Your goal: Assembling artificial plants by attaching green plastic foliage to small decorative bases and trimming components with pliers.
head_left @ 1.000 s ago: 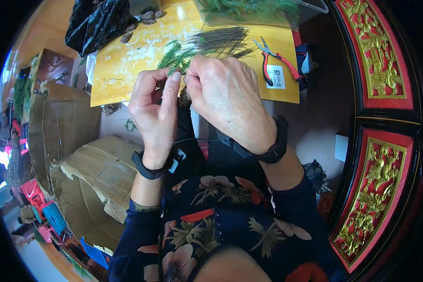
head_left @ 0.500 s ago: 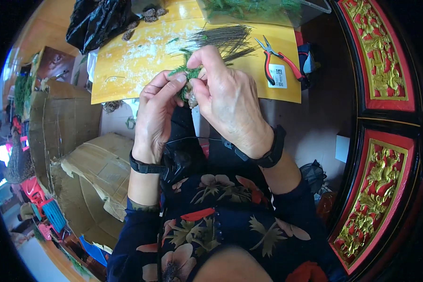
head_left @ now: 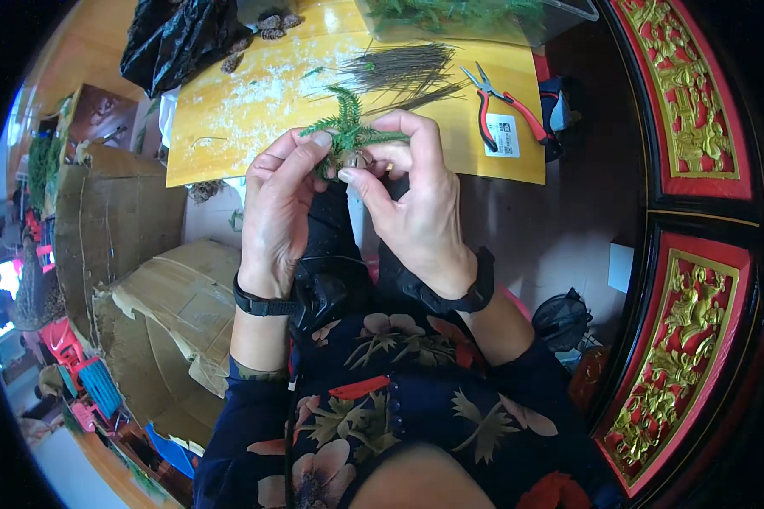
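Observation:
A green artificial pine sprig (head_left: 349, 114) is held up between my two hands over the table's near edge. At its base, between my fingers, sits a small brownish piece (head_left: 354, 161) that looks like a pine cone, partly hidden. My left hand (head_left: 276, 199) is closed, pinching the sprig's left side between thumb and fingers. My right hand (head_left: 420, 204) is closed too, with its thumb at the base and its forefinger curled behind the right-hand needles. Beyond them, a bundle of thin dark wires (head_left: 407, 68) lies on the yellow tabletop (head_left: 221, 148).
Red-handled pliers (head_left: 488, 97) rest partly over a white label (head_left: 502, 140) at the table's right. A clear bin of greenery (head_left: 458, 21), a black plastic bag (head_left: 178, 38) and several pine cones (head_left: 272, 34) are at the back. An open cardboard box (head_left: 165, 314) stands left.
My right hand has lowered and turned, its raised fingers coming down around the sprig's right side. More of the green needles now show; my left hand stays nearly in place.

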The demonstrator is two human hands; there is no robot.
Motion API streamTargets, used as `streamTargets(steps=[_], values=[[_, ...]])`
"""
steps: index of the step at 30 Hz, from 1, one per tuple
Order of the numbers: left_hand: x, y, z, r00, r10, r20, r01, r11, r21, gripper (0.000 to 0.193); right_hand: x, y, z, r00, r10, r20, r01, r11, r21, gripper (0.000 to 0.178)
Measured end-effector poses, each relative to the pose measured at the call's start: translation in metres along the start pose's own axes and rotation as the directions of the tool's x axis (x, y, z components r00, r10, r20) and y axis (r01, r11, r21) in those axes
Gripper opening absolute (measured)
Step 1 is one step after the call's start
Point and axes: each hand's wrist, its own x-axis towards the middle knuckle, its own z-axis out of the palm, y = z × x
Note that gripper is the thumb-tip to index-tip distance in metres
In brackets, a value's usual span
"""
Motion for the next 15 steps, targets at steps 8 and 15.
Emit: streamTargets(steps=[8, 15], values=[[-0.002, -0.007, 0.002, 0.997, 0.072, -0.034, -0.062, 0.971, 0.229, 0.010, 0.002, 0.000, -0.004, 0.937, -0.347, 0.034, 0.328, 0.842, -0.428, 0.050], [-0.011, -0.019, 0.013, 0.950, 0.301, -0.080, -0.271, 0.926, 0.264, 0.008, 0.001, -0.004, -0.004, 0.916, -0.393, 0.081, 0.387, 0.815, -0.431, 0.050]])
